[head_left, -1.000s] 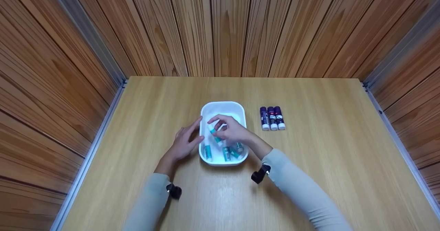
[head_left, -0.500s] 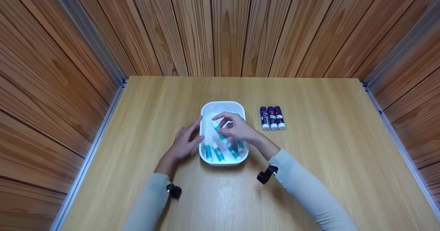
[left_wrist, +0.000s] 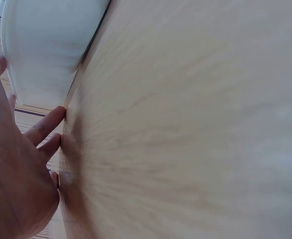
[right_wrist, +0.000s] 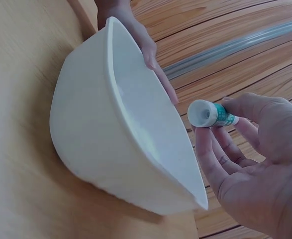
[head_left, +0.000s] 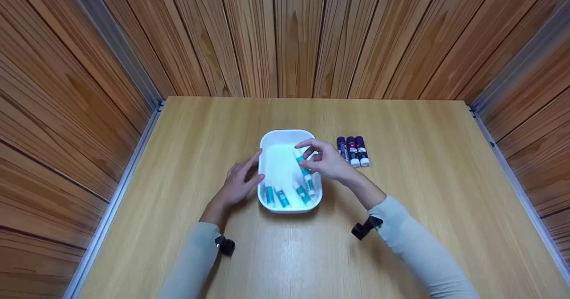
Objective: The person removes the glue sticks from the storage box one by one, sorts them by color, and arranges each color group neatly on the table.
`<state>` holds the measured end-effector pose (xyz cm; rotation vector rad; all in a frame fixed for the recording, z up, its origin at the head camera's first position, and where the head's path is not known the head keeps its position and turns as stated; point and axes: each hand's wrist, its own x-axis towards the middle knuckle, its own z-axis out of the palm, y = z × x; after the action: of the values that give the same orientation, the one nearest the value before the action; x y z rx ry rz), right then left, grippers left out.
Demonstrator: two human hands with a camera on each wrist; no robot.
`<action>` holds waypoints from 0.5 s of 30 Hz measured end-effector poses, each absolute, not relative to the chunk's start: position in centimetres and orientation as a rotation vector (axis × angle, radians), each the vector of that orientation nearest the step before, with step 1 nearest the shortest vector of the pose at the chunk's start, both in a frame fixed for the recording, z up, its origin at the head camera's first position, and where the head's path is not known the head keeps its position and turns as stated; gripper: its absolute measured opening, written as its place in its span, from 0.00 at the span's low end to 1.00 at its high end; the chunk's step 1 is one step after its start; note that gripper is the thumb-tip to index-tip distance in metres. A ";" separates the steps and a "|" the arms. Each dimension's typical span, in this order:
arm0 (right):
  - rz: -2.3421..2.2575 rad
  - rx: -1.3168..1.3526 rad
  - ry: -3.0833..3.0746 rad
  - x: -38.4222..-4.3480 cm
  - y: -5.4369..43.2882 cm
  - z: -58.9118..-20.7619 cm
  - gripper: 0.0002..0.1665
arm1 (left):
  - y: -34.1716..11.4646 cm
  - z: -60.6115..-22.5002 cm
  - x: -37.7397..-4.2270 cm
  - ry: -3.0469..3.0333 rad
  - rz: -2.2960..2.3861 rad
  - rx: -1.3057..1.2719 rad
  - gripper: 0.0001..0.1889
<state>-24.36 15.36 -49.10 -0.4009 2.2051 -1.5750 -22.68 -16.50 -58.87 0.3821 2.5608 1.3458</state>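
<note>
A white plastic tub stands on the table with several teal-and-white glue sticks lying in its near half. My right hand pinches another teal glue stick between thumb and fingers, over the tub's right rim; its white round end faces the camera in the right wrist view. At the tub's left side, my left hand touches the rim with thumb and fingertip, its fingers fairly straight. In the left wrist view, some fingers of that hand reach down to the tabletop.
Three dark purple glue sticks with white ends lie side by side right of the tub, one partly behind my right hand. The wooden table is bounded by plank walls at the back and sides.
My right hand has moved right, carrying the pinched glue stick from the tub's middle to its right rim. Glue sticks it covered now show. The left hand stays put.
</note>
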 end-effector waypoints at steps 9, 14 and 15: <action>-1.602 -0.374 2.275 -23.8 18.5 -49.2 0.30 | -16.5 -58.8 -22.6 2.564 1.340 0.386 0.41; -1.606 -0.341 2.280 -23.6 20.1 -49.9 0.29 | -16.5 -58.9 -22.6 2.574 1.336 0.384 0.41; -1.609 -0.330 2.281 -23.5 20.4 -50.0 0.29 | -16.4 -58.9 -22.6 2.576 1.336 0.385 0.41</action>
<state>-23.49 20.37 -50.03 -0.3300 2.2806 -1.6086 -22.56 -16.45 -58.89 0.3852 2.5756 1.3363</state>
